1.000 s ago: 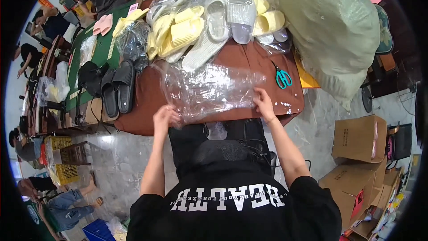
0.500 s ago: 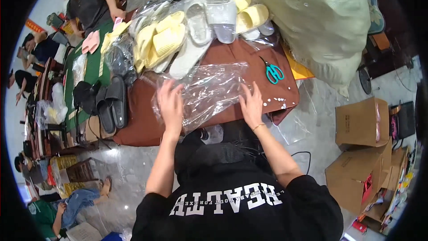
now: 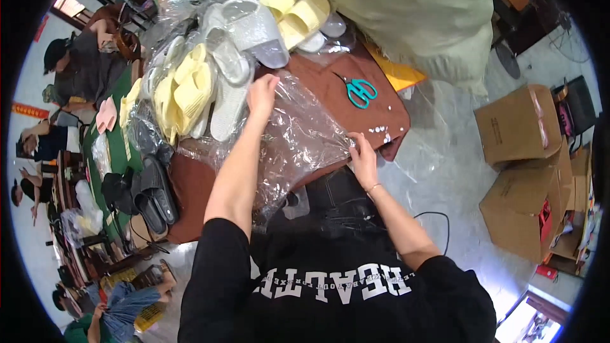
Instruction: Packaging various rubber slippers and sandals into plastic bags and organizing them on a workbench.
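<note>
A clear plastic bag [image 3: 305, 128] stretches between my two hands over the near edge of the table and hangs down toward my lap. My left hand [image 3: 262, 94] is closed at the bag's far left side, close to the grey-white slippers [image 3: 229, 98]. At its right corner, my right hand [image 3: 363, 160] pinches the plastic between thumb and fingers. Beyond them lie pale yellow slippers [image 3: 192, 86] and a light grey pair [image 3: 260, 32], wrapped in clear film. Teal-handled scissors [image 3: 359, 92] rest on the brown cloth to the right of the bag.
A big pale green sack [image 3: 406, 13] stands at the far right of the brown-covered table [image 3: 318, 82]. Dark grey slides [image 3: 152, 197] sit at left, near pink slippers [image 3: 107, 114] on green cloth. Cardboard boxes [image 3: 518, 124] stand on the floor at right. Other people sit at left.
My hands, spread over the flat bag before, now grip it. The left has reached farther away and the bag is drawn out between them. The head view has shifted and turned.
</note>
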`<state>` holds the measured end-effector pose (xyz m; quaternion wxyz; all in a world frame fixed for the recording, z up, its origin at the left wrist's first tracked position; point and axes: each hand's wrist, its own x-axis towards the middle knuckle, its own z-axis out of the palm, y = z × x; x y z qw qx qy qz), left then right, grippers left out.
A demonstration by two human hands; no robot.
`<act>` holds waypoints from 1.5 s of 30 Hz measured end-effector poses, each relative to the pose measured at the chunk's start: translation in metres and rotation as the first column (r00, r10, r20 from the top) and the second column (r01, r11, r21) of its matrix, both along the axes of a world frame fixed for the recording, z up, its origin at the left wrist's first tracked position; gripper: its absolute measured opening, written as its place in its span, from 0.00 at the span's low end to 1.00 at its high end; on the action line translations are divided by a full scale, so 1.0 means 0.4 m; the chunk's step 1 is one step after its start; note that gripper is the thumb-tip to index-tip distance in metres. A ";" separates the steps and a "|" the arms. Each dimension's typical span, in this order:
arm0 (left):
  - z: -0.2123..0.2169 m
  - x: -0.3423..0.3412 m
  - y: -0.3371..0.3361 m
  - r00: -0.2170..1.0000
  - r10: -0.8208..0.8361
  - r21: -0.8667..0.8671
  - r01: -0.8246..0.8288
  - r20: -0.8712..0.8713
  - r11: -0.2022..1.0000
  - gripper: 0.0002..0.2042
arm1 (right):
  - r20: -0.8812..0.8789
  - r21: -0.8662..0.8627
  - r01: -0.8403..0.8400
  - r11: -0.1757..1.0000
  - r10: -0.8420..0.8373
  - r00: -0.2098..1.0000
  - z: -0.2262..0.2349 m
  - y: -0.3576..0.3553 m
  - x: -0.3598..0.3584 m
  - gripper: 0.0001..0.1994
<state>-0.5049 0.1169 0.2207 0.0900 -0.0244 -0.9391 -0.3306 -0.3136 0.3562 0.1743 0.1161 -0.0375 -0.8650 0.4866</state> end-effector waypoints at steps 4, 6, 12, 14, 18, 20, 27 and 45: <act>0.000 0.003 -0.001 0.989 -0.042 -0.045 0.048 0.138 0.998 0.14 | 0.041 0.249 -0.003 0.968 -0.008 0.999 0.022 0.018 -0.006 0.15; 0.027 0.075 0.033 0.946 -0.061 -0.199 -0.004 -0.318 0.980 0.22 | -0.119 0.278 0.127 0.952 -0.097 0.988 0.098 0.000 -0.042 0.16; -0.077 0.289 0.074 1.000 -0.005 -0.481 -0.007 -0.025 0.877 0.29 | -0.240 0.577 -0.264 0.773 0.469 0.850 0.090 -0.176 -0.246 0.23; -0.131 0.327 0.053 0.986 -0.165 -0.515 0.139 -0.005 0.846 0.30 | 0.008 0.764 -0.322 0.559 0.491 0.871 0.020 -0.155 -0.281 0.25; -0.120 0.424 -0.228 0.991 0.016 -0.691 0.080 0.131 0.719 0.28 | -0.010 0.731 -0.264 0.630 0.397 0.918 -0.089 -0.095 -0.302 0.25; -0.169 0.519 -0.436 0.984 0.178 -0.760 -0.127 -0.015 0.638 0.29 | -0.063 0.729 -0.236 0.643 0.405 0.912 -0.077 -0.105 -0.305 0.24; -0.027 0.535 -0.167 0.979 0.123 -0.529 -0.017 0.165 0.848 0.30 | -0.025 0.759 -0.198 0.620 0.332 0.943 -0.088 -0.101 -0.304 0.24; -0.044 0.699 -0.309 0.910 -0.285 -0.454 0.399 0.300 0.796 0.33 | -0.123 0.406 -0.518 0.753 0.607 0.785 0.062 0.044 -0.320 0.24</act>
